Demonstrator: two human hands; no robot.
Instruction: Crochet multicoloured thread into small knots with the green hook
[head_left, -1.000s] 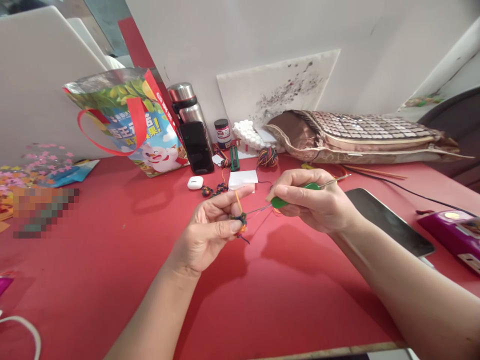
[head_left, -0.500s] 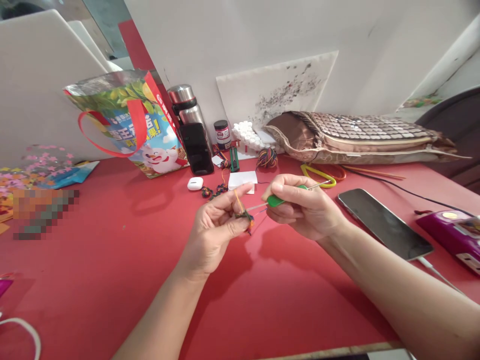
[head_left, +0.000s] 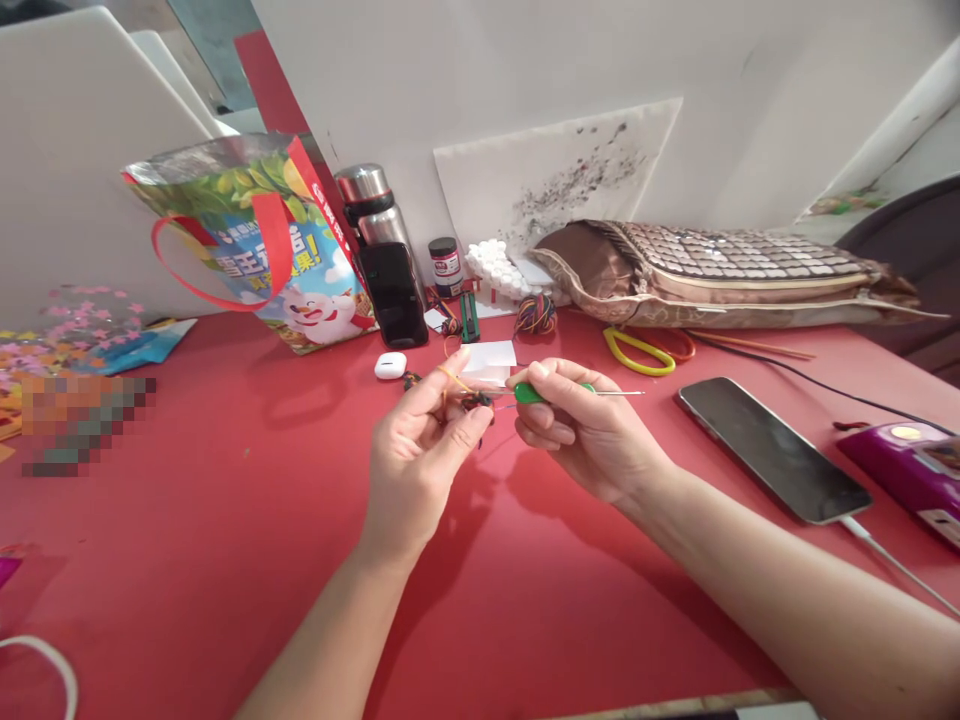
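Between thumb and fingers, my left hand point(head_left: 420, 440) pinches a small multicoloured crochet piece point(head_left: 478, 402), dark with some orange. A strand of orange yarn point(head_left: 453, 377) runs over its raised index finger. My right hand point(head_left: 581, 425) is closed around the green handle of a crochet hook point(head_left: 531, 393). One thin metal end points left to the crochet piece, and the other sticks out to the right past the fingers. Whether the hook tip sits inside a stitch is too small to tell. A ball of multicoloured yarn point(head_left: 535, 316) lies behind the hands.
Behind the hands stand a black phone point(head_left: 394, 295), a steel flask point(head_left: 379, 215) and a colourful bag point(head_left: 255, 250). A white earbud case point(head_left: 391, 366) lies near. On the right are yellow-handled scissors point(head_left: 641, 352), a charging phone point(head_left: 776, 450) and a purple device point(head_left: 900, 480).
My right hand has shifted left with the hook, and its shaft now lies nearly level. The left hand has tilted upright, its index finger drawn in, bringing the crochet piece slightly up.
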